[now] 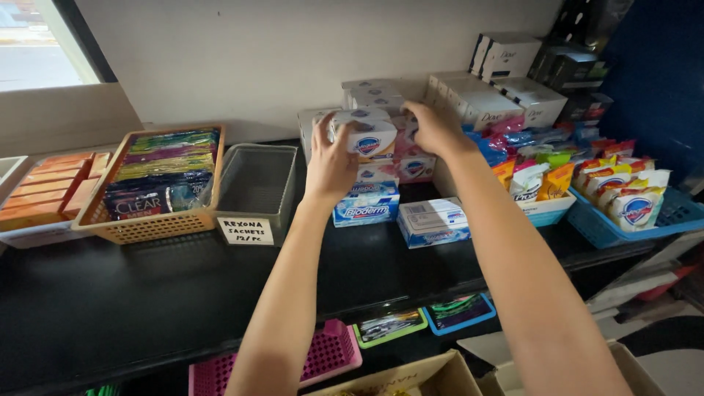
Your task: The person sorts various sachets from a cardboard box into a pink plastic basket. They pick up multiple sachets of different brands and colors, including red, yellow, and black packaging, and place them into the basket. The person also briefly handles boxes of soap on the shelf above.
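Presently the left hand [330,165] grips a white soap box [367,134] by its left end atop the stack on the black shelf [110,293] — the right hand [434,128] rests fingers curled on its far side, its grip hidden behind box and knuckles.

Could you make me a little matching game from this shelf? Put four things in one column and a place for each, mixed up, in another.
Things:
1. white soap box
2. orange basket
3. grey bin
4. blue basket

Places:
A. far right end of the shelf
B. between the left hand and right hand
C. just right of the orange basket, with a handwritten label on its front
D. left part of the shelf, filled with sachets

Pairs: 1-B, 2-D, 3-C, 4-A
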